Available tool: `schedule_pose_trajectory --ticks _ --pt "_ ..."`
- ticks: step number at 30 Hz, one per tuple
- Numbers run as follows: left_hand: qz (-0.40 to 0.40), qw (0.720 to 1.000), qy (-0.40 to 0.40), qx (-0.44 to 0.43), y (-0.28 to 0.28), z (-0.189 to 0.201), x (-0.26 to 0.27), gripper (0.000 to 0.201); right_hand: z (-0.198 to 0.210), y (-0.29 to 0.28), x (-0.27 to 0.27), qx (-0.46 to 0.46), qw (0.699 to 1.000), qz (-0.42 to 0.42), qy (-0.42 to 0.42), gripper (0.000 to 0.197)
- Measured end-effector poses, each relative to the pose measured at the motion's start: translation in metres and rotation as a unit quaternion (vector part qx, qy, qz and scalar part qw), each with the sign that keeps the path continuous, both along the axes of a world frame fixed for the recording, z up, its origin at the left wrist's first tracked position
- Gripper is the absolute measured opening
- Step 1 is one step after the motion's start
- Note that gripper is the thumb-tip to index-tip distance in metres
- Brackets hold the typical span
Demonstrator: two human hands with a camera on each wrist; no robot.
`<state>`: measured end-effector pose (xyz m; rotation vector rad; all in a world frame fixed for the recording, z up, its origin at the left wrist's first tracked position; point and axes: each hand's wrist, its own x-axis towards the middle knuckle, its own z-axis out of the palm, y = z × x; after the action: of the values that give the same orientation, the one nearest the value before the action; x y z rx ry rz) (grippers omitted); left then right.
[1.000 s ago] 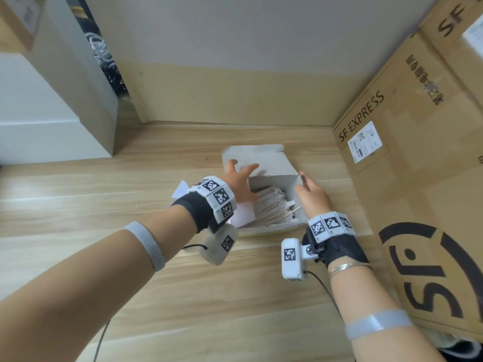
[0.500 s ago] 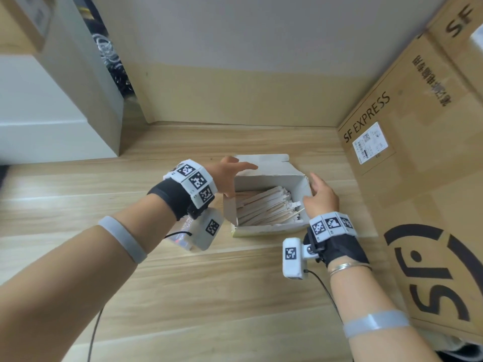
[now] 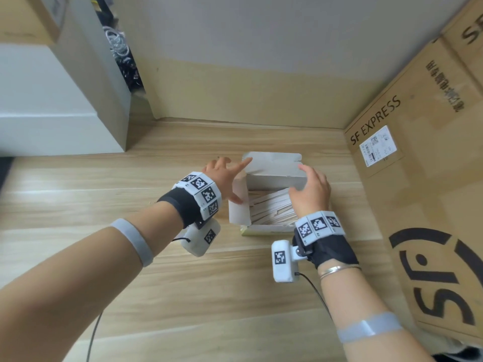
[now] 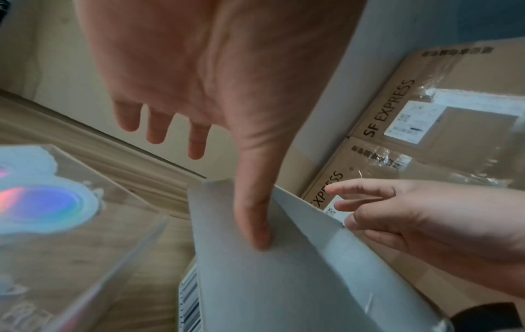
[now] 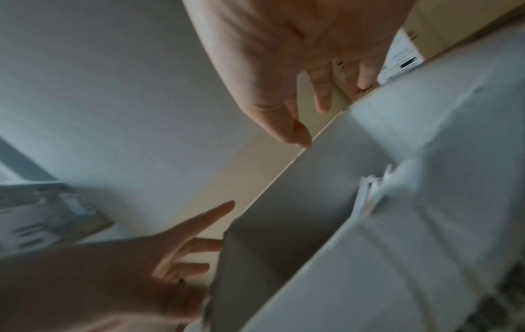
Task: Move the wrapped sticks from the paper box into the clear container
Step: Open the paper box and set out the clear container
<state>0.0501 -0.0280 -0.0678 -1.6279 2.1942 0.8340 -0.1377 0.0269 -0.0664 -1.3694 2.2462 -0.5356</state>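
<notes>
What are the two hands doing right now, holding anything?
Left hand: open, fingers spread, thumb pressing the side flap of the white paper box; nothing gripped.
Right hand: open over the box, fingers at the back flap; nothing gripped.

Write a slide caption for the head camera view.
Both hands, left hand and right hand, spread open the paper box of wrapped sticks.

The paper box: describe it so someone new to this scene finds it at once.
On the wooden table, left of the big SF EXPRESS carton, between both hands, sits the paper box. It is small, white, open-topped, full of wrapped sticks.
</notes>
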Motion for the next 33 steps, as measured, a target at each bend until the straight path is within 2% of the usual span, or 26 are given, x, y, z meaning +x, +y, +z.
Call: schedule_pose_trajectory --ticks 5,9,11,16,19,23,27,30,33 --pt "0.072 0.997 0.009 0.016 -0.005 0.002 0.032 0.089 0.006 -0.005 0.055 -0.038 0.993 0.073 -0.084 0.028" --pt "0.118 0.992 0.014 0.048 -0.005 -0.002 0.055 0.073 -0.006 -0.012 0.090 0.019 0.985 0.076 -0.153 0.025" --pt "0.127 0.989 0.035 0.070 -0.002 -0.003 0.065 0.067 -0.012 -0.013 0.101 0.051 0.984 0.084 -0.146 0.022" --pt "0.156 0.980 0.063 0.107 0.003 -0.011 0.083 0.059 -0.018 -0.018 0.119 0.152 0.978 0.120 -0.077 0.036" --pt "0.185 0.969 0.092 0.137 0.006 -0.011 0.087 0.057 -0.022 -0.018 0.129 0.190 0.970 0.115 -0.097 0.045" --pt "0.241 0.943 0.169 0.157 0.005 0.000 0.092 0.057 -0.024 -0.021 0.136 0.138 0.978 0.082 -0.136 0.043" --pt "0.322 0.897 0.261 0.155 -0.001 0.019 0.099 0.057 -0.011 -0.026 0.137 0.058 0.973 0.041 -0.220 0.035" --pt "0.343 0.880 0.284 0.163 -0.005 0.030 0.103 0.065 0.004 -0.026 0.136 0.026 0.970 0.029 -0.241 0.030" --pt "0.351 0.874 0.290 0.170 -0.005 0.032 0.103 0.060 0.005 -0.023 0.137 0.026 0.974 0.041 -0.219 0.020"
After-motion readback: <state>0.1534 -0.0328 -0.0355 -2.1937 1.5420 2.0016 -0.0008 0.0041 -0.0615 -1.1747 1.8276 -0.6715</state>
